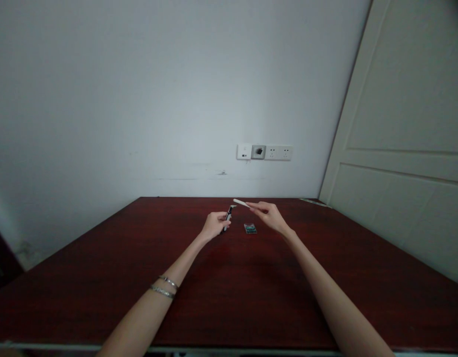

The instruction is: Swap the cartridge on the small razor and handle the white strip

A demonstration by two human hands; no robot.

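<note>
My left hand [214, 224] is closed around a small black and silver tool [228, 216], held upright just above the dark red table [102, 277]. My right hand [269, 215] pinches a thin white strip [241, 203] that points left toward the tool's top end. A small clear box with bluish contents [250, 228] lies on the table between and just below the two hands. Two bracelets sit on my left forearm.
A white wall stands behind the table with a row of sockets [264, 151]. A white door [407, 139] is at the right. The table's front edge has a pale trim [65, 346].
</note>
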